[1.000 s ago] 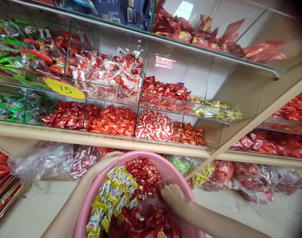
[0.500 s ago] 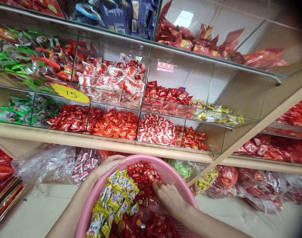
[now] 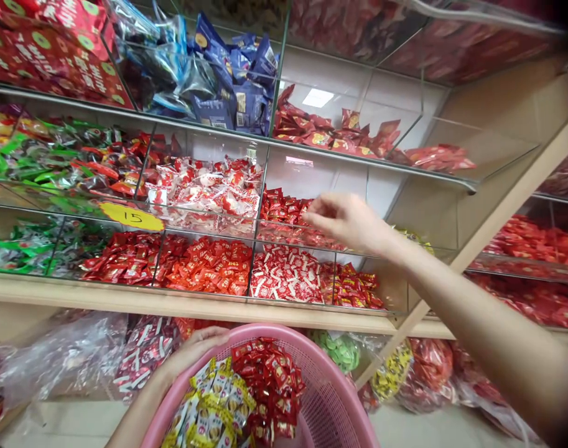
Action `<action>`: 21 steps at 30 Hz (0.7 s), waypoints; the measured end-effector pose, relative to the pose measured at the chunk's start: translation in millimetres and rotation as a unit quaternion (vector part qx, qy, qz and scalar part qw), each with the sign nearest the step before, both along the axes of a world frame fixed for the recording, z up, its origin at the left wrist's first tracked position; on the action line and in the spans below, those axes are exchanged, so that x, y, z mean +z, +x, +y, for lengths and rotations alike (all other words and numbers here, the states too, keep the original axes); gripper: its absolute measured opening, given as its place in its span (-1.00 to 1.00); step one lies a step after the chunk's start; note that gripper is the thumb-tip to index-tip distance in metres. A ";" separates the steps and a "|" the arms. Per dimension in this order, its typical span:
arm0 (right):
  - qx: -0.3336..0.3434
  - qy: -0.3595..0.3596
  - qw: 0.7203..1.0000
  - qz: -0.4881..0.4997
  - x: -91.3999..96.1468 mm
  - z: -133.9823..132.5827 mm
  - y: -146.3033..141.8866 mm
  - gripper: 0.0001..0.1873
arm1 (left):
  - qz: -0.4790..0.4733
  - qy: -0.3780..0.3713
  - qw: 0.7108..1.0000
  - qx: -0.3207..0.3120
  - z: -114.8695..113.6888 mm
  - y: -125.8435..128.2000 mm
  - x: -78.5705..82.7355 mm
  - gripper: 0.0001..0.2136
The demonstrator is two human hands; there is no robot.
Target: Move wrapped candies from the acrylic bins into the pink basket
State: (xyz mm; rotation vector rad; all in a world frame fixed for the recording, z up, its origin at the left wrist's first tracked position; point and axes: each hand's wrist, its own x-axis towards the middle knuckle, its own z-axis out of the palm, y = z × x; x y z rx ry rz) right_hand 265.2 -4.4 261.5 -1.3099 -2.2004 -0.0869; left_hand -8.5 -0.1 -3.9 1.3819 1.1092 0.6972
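Observation:
My left hand [image 3: 197, 351] grips the far left rim of a pink plastic basket [image 3: 349, 398], fingers over the edge. In the basket, yellow-and-white wrapped candies [image 3: 213, 404] lie on the left, and small red wrapped candies [image 3: 272, 389] are heaped beside them. My right hand [image 3: 339, 218] is raised at the glass shelf, just right of a pile of red wrapped candies [image 3: 284, 205] in a compartment. Its fingers are loosely bent and apart from the thumb, with nothing visible between them. Part of that pile is hidden behind this hand.
Glass dividers and shelf lips edge the compartments. Red-and-white candies [image 3: 288, 277] and orange-red candies [image 3: 213, 264] fill the lower row. A yellow price tag [image 3: 132, 216] reads 15. A wooden upright [image 3: 512, 186] slants at the right. Bagged candies [image 3: 426, 373] sit on the floor.
My right hand has left the red candies in the basket and moved up to the shelf compartment. My left hand stays on the rim. The view has tilted upward.

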 end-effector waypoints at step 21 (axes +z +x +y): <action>0.033 -0.168 0.984 0.051 -16.7 82.5 -19.7 -0.60 | -0.011 0.000 1.000 -0.010 2.1 0.5 0.6 -0.73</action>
